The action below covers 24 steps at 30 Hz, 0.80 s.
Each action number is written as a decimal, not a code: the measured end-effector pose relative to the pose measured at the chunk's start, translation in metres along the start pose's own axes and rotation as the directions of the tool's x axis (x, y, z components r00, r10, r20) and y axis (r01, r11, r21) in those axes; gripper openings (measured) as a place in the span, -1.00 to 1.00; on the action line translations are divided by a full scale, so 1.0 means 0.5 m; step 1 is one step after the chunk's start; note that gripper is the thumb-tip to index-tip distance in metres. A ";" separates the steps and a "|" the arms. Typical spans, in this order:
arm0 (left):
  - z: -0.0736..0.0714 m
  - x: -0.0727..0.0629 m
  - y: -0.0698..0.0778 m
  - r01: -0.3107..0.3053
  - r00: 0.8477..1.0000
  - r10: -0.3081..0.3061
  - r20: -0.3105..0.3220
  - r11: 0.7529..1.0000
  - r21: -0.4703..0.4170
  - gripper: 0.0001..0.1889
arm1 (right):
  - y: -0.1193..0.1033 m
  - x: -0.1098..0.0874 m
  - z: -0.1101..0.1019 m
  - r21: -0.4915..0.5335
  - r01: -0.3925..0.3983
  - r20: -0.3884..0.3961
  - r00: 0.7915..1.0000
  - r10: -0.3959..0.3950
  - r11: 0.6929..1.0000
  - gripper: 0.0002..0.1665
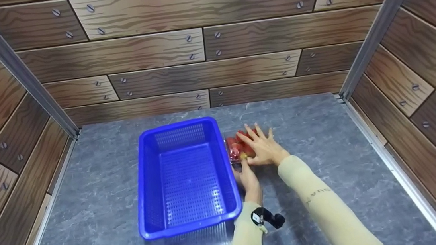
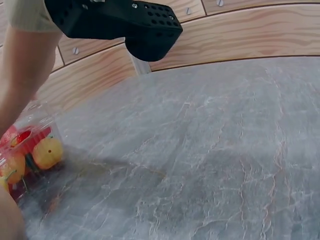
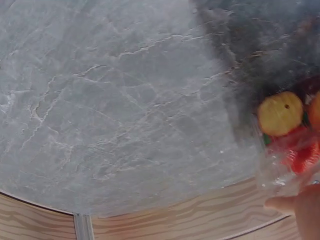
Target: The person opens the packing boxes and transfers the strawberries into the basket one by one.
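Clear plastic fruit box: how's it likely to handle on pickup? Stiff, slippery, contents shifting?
The clear plastic fruit box probably flexes if squeezed; its see-through walls look thin. It may be slippery, judging by the glossy highlights. The rounded yellow fruit inside could roll or shift if the box tilts.

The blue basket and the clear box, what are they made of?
The blue basket looks like glossy plastic: light glints off its holed floor. The clear box is probably thin, shiny plastic: red and yellow pieces show through its wall.
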<state>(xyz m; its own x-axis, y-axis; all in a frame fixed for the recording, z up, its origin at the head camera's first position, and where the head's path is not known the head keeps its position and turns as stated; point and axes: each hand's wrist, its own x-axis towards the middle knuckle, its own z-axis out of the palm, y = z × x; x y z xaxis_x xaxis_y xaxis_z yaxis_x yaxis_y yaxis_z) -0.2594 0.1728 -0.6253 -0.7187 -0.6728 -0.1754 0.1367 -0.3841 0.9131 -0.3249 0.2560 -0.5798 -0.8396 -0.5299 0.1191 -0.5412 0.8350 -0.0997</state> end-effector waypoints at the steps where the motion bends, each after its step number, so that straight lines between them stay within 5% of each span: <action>1: -0.002 -0.002 0.000 0.011 1.000 -0.011 0.009 1.000 -0.008 -0.36 | 0.002 -0.002 0.002 -0.008 0.007 0.001 1.000 -0.007 1.000 0.09; 13: 0.010 0.010 -0.012 0.035 0.999 -0.037 -0.028 0.997 -0.075 -0.32 | 0.008 0.015 -0.007 -0.093 0.076 0.007 0.997 -0.075 0.993 -0.03; 24: 0.012 0.008 -0.003 0.020 0.998 -0.015 -0.058 0.996 0.091 -0.35 | -0.012 0.027 -0.024 -0.068 0.028 0.126 0.992 -0.019 0.997 -0.07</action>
<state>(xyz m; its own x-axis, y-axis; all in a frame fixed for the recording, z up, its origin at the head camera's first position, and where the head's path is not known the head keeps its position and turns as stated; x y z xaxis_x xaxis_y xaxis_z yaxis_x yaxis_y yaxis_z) -0.2665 0.1746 -0.6252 -0.6798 -0.7027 -0.2100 0.0599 -0.3385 0.9391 -0.3324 0.2459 -0.5657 -0.8282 -0.5605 -0.0048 -0.5601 0.8279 -0.0290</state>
